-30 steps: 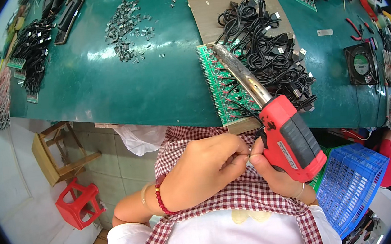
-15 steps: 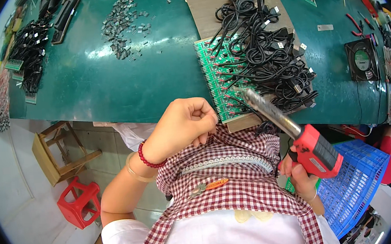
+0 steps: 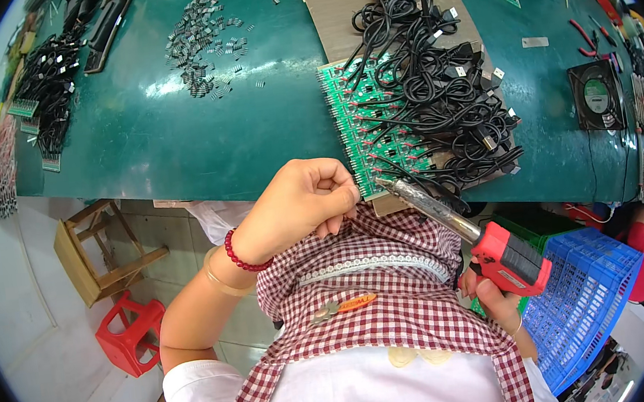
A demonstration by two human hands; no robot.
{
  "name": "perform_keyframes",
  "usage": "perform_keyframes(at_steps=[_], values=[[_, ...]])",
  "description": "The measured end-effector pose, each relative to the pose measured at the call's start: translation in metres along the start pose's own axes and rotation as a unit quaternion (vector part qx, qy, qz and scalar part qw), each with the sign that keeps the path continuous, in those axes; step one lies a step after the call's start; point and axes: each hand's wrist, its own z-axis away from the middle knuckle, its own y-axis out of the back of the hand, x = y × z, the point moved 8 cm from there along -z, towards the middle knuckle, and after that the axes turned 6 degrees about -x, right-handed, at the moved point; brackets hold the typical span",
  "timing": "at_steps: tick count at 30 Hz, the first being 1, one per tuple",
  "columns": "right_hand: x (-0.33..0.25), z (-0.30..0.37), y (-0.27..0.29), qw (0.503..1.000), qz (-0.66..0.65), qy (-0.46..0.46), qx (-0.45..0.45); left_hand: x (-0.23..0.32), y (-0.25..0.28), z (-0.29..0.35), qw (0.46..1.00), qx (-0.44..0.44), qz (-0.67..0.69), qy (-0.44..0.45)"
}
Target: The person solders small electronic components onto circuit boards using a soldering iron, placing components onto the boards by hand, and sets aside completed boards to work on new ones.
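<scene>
A green circuit board (image 3: pixel 367 145) with rows of pins along its left side lies near the table's front edge. Coiled black USB cables (image 3: pixel 445 102) run from it to the right. My left hand (image 3: pixel 314 198) is closed beside the board's near left corner, thumb and fingers pinched together; what is between them, if anything, is hidden. In my right hand (image 3: pixel 497 300) is a red and black soldering gun (image 3: pixel 510 256) with a long metal barrel. Its tip points left, at the near end of the board; whether it touches cannot be told.
A brown sheet (image 3: pixel 341 10) lies under the board and cables. Small black pin components (image 3: pixel 200 49) are heaped on the green table (image 3: pixel 137 158). At right are a fan (image 3: pixel 598 97) and red-handled pliers (image 3: pixel 583 38). A blue crate (image 3: pixel 583 291) and red stool (image 3: pixel 130 335) stand below.
The soldering gun has moved left and toward me, its tip going from the board's middle to its near end. The board has shifted very slightly left. My left hand has barely moved.
</scene>
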Motion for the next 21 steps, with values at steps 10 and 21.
perform_keyframes(at_steps=[10, 21], values=[[0.006, -0.001, 0.011, 0.991, 0.119, -0.003, 0.063, 0.000, -0.001, -0.001, 1.000, 0.001, 0.002, 0.001], [0.012, 0.005, 0.013, 0.994, 0.090, 0.006, 0.061, -0.001, -0.002, 0.000, 1.000, 0.019, 0.015, -0.008]])
